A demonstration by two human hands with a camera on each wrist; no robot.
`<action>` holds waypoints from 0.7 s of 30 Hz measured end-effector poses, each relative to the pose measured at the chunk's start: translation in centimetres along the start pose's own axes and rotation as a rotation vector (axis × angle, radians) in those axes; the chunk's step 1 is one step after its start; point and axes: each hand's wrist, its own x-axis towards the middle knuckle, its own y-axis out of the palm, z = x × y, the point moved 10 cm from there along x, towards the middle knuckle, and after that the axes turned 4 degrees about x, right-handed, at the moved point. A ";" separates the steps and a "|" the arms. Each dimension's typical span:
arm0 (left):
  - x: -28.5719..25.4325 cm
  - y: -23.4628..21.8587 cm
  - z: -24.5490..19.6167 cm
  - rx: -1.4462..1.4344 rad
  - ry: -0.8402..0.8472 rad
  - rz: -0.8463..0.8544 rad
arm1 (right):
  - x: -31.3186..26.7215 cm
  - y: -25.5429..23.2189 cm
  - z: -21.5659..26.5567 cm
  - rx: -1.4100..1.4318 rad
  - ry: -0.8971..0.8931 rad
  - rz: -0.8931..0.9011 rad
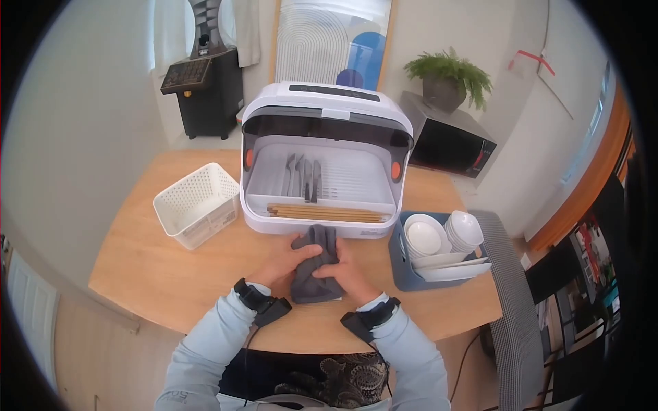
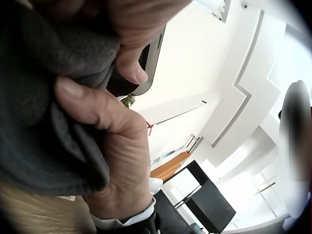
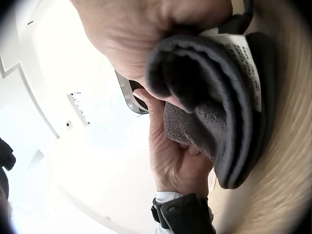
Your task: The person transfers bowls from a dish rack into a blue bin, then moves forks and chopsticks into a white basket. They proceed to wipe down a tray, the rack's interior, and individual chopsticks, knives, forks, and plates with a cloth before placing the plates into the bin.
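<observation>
A folded dark grey cloth (image 1: 312, 284) is held between both hands just above the wooden table's front part, before the white cabinet. My left hand (image 1: 279, 262) grips its left side, thumb on top. From the right, my right hand (image 1: 351, 274) grips it, thumb pressed into the fabric. The left wrist view shows the cloth (image 2: 29, 102) bunched under the thumbs. In the right wrist view the cloth (image 3: 243, 122) hangs in folded layers with a white label (image 3: 247, 63). The fingers beneath the cloth are mostly hidden.
The open white cabinet (image 1: 322, 226) holds knives and wooden chopsticks. A white perforated basket (image 1: 199, 205) stands left on the table (image 1: 137, 274); a blue-grey bin (image 1: 401, 267) with white bowls and plates stands right. Behind are a microwave (image 1: 449, 140) and a potted plant (image 1: 444, 89).
</observation>
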 end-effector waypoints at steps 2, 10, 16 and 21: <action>0.1 -0.6 -0.5 -0.063 -0.007 0.060 | -0.2 -0.9 0.5 0.197 0.079 -0.103; 1.1 -3.3 -0.7 0.154 0.140 -0.032 | -0.4 -0.8 0.5 0.189 0.138 -0.099; 1.0 -5.3 -2.3 0.560 0.406 -0.293 | 0.5 -2.7 -2.6 -0.059 0.126 -0.053; -0.3 -4.9 -4.8 0.673 0.507 -0.394 | 0.4 -2.5 -3.4 -0.192 0.251 0.013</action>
